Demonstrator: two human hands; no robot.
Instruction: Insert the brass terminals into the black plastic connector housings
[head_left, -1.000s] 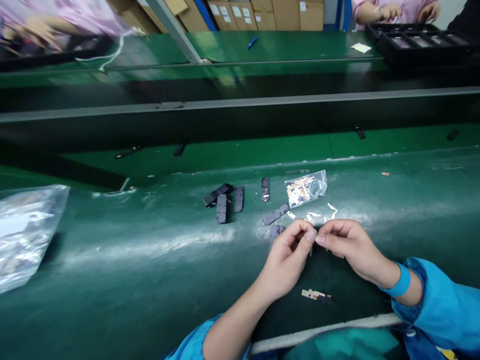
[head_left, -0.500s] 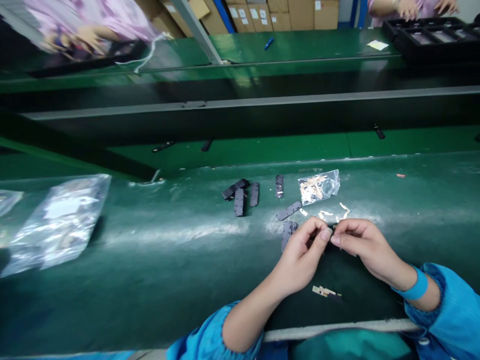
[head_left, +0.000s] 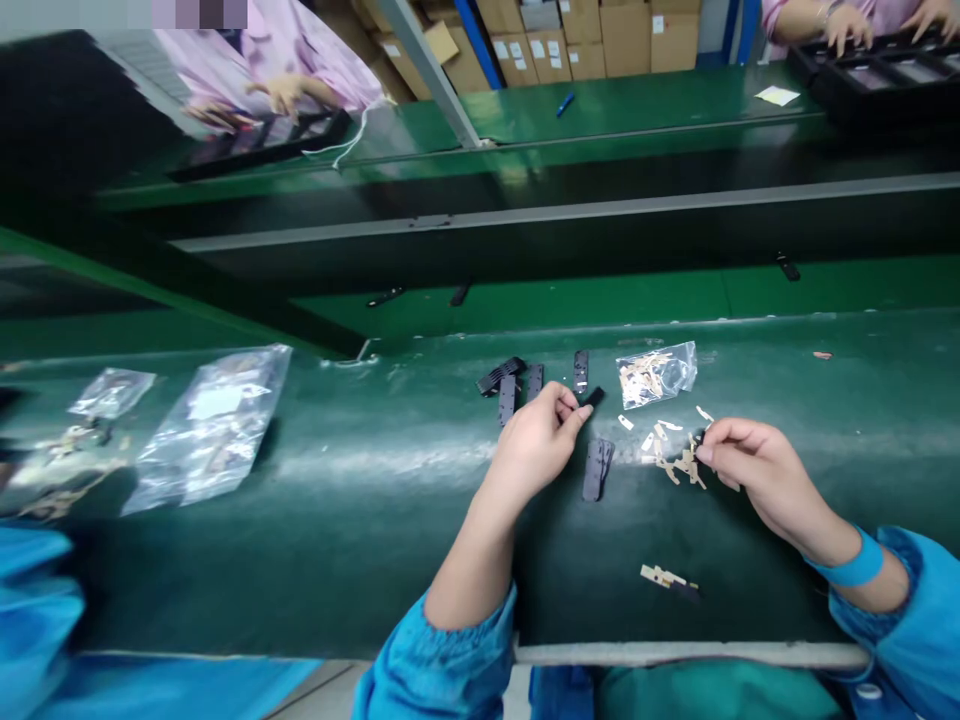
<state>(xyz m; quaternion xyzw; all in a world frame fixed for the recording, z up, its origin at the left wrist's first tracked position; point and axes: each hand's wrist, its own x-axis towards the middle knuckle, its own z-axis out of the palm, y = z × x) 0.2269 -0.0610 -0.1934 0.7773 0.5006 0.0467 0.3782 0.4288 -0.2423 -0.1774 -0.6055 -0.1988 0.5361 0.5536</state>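
Note:
My left hand (head_left: 536, 435) pinches a narrow black plastic piece (head_left: 595, 397) between thumb and fingers, low over the bench. Just below it lie dark grey plastic strips (head_left: 597, 470), overlapping. My right hand (head_left: 750, 465) is closed in a pinch beside a scatter of small pale flat pieces (head_left: 664, 465). A tiny dark bit shows at its fingertips, too small to name. Beyond the hands lies a clear bag (head_left: 657, 374) with many such pale pieces. More dark strips (head_left: 508, 398) lie past my left hand, some stacked.
Near the front edge lies a short row of pale pieces (head_left: 664, 577). Large clear bags (head_left: 217, 425) rest at left, close to a blue sleeve (head_left: 34, 600). A green post (head_left: 300, 315) meets the bench. Across it, people in pink work at black trays (head_left: 877, 95).
My hands, close together before, are now apart. The left has moved leftward and gripped a dark piece where a strip lay on the bench. The camera view has shifted left.

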